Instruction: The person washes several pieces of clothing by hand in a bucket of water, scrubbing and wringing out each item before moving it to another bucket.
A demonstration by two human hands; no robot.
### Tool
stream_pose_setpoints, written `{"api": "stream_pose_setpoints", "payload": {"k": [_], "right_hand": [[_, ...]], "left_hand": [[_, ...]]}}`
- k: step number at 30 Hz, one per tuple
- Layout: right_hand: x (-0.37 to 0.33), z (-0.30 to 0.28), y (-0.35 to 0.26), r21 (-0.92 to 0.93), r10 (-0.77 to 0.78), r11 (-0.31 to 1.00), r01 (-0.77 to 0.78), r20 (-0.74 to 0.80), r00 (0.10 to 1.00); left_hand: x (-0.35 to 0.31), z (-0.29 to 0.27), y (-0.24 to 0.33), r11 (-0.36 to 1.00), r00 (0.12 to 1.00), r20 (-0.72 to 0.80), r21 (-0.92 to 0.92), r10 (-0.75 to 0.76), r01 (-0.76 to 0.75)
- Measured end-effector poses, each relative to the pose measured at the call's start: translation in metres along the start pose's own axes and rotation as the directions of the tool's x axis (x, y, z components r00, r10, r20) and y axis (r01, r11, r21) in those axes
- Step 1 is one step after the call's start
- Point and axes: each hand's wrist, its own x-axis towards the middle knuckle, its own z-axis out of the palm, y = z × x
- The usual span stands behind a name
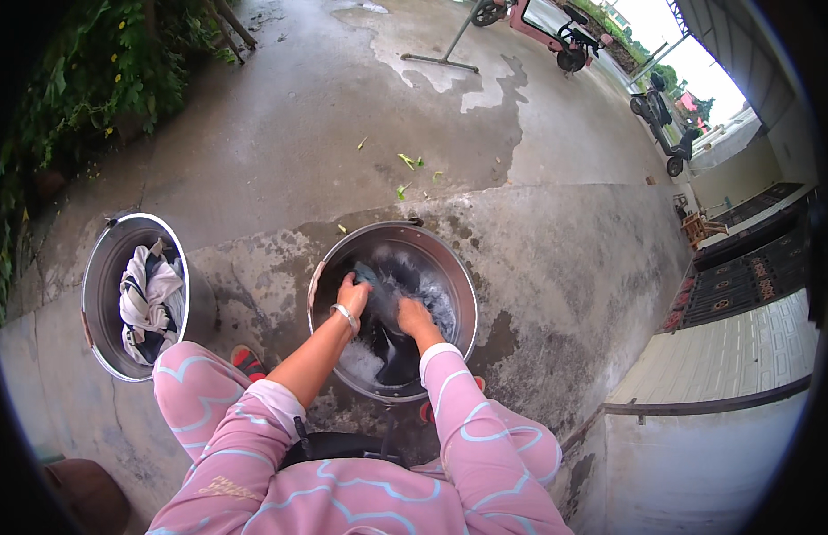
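Between my feet stands a metal bucket (467, 308) with sudsy water and dark wet cloth (398, 355) in it. Both my arms reach down into it. My left hand (352, 292), a silver bangle at its wrist, is closed on a greyish-blue part of the wet cloth near the bucket's middle. Close beside it on the right, my right hand (414, 316) is closed on the same dark cloth, its fingertips hidden by the hand and the cloth. White foam (439, 299) floats around the cloth, and the lower part of the cloth is under the water.
A second metal bucket (196, 303) at my left holds twisted white and dark laundry (152, 290). Leafy plants (102, 80) line the far left. Scooters (565, 40) are parked at the far right, near a metal stand (440, 61). A pale wall (699, 374) runs along the right.
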Motion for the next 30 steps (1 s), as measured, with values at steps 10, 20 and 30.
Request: {"api": "stream_pose_setpoints", "payload": {"k": [10, 20, 30], "right_hand": [[-0.069, -0.171, -0.028, 0.346, -0.399, 0.819, 0.457, -0.228, 0.888], [-0.129, -0.207, -0.052, 0.848, -0.159, 0.365, 0.385, -0.351, 0.923], [-0.132, -0.098, -0.018, 0.207, -0.376, 0.786, 0.583, -0.588, 0.716]], "left_hand": [[-0.017, 0.007, 0.011, 0.549, 0.731, 0.512, 0.487, 0.451, -0.679], [-0.007, 0.004, -0.009, 0.847, 0.77, 0.436, 0.032, 0.465, -0.53], [-0.084, 0.017, 0.011, 0.544, 0.604, 0.788, -0.456, -0.122, 0.705]]}}
